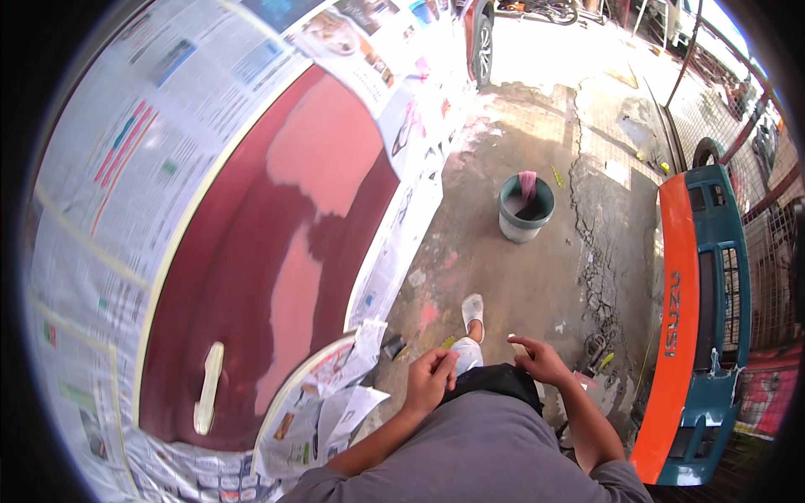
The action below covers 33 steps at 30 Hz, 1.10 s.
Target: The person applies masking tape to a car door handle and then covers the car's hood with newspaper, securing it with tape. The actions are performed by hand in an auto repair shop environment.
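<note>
My left hand (432,379) is in front of my body, its fingers curled together; whether anything small is between them I cannot make out. Across from it, my right hand (542,362) has its index finger stretched out and thumb apart, with no held object visible. To the left stands a dark red car door panel (218,285) with smooth pink patches (327,138) on it. Its handle (209,387) is wrapped in pale tape. Newspaper sheets (126,176) taped around the panel cover the rest of the car. Neither hand touches the panel.
A bucket (518,228) with a pink cloth (527,184) over its rim stands ahead on the cracked concrete floor (470,251). An orange and teal vehicle front panel (677,293) stands upright at the right, beside a wire fence (713,101). A car wheel (483,52) shows farther off.
</note>
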{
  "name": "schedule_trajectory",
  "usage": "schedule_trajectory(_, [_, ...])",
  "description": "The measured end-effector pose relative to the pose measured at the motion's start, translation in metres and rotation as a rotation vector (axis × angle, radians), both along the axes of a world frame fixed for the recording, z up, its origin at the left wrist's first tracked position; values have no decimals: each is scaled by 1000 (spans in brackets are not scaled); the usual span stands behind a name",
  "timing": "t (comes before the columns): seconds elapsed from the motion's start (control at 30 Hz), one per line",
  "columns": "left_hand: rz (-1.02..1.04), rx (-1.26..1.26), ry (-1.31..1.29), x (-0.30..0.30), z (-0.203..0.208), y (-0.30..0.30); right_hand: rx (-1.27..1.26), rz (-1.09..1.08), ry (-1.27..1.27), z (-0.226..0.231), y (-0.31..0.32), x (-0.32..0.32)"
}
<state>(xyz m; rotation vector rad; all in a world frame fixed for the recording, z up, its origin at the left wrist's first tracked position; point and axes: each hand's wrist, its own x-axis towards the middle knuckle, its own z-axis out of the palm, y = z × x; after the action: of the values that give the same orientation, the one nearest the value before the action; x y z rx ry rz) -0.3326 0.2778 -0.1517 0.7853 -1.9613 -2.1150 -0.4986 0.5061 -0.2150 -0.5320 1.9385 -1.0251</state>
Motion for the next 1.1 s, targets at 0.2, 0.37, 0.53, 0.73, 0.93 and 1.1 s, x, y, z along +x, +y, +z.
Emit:
schedule_trajectory(0.2, [196,-81,141,-174,-32,-58,-785,224,701,245,-80,-103])
schedule_trajectory(0.37, [-244,-63,59,-341,-41,-103,-790,348,942,347,-128,-193])
schedule_trajectory(0.53, [-557,-620,-168,-435,-134,-133,-616,250,1008,364,-143,-281])
schedule_trajectory(0.73, [-989,-784,-735,-439,-319,-172,-483,152,998,345,-110,-389])
schedule_trajectory(0.93, [-1172,-940,-997,-472,-352,-174,-427,158,538,237,-4,-507])
schedule_trajectory(1.1, [-235,-523,-785,-510,-340,-73,-78,-323,39,142,100,-574])
